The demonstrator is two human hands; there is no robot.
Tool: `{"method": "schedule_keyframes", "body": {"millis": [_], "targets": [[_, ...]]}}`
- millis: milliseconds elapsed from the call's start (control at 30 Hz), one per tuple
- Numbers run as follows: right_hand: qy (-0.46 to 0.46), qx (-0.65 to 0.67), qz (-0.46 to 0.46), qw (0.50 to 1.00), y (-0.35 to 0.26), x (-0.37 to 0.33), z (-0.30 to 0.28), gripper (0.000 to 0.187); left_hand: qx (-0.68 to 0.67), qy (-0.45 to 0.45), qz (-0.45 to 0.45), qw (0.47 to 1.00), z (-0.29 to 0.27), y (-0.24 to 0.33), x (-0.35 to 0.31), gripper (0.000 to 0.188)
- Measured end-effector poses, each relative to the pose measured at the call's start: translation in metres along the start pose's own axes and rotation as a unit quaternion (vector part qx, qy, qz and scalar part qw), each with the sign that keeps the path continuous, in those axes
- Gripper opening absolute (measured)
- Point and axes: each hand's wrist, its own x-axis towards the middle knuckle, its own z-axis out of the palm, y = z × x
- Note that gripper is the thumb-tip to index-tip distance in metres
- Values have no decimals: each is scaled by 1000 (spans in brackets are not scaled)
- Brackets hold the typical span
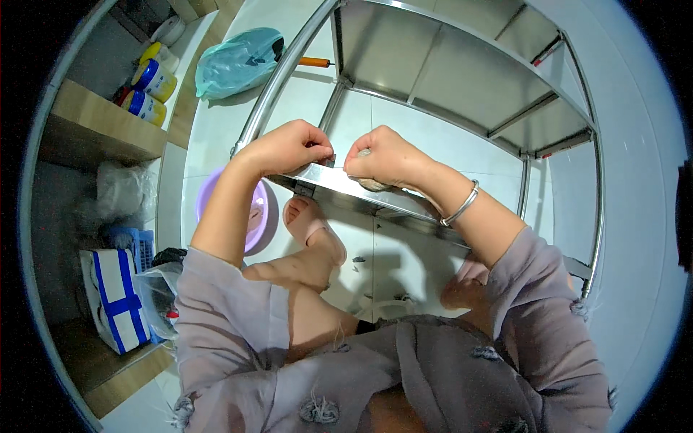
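Observation:
A stainless steel rack (256,119) stands tilted over the floor, with a narrow metal shelf edge (325,175) running across under both hands. My left hand (292,146) is closed at the left end of that edge, thumb and fingers pinched together; what they hold, if anything, is too small to name. Close by, my right hand (390,155) presses a crumpled grey-tan wad (373,185) against the metal. The wad looks like a cloth or scrubber, and the fingers hide most of it. A bracelet circles my right wrist.
A purple basin (265,220) sits left of my foot. Beyond are a teal plastic bag (238,63) and an orange handle (315,62). Wooden shelving (108,119) at the left holds several jars and a white-and-blue bag (119,299). Dark bits (359,259) lie on the floor tiles.

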Motion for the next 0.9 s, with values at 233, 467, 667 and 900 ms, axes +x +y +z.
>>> {"method": "schedule_keyframes", "body": {"millis": [233,467,667,900], "targets": [[21,14,-69,997,14,-18,2,26,36,-12,11,999,-1,2,3,19],[30,-184,-160,969,43,-78,-27,31,-27,-59,31,997,3,-6,-7,28],[45,-228,-56,971,90,-186,-82,30,193,-112,125,967,42,57,2,34],[167,-285,109,937,118,-276,-112,26,188,-187,172,949,79,93,23,37]]}}
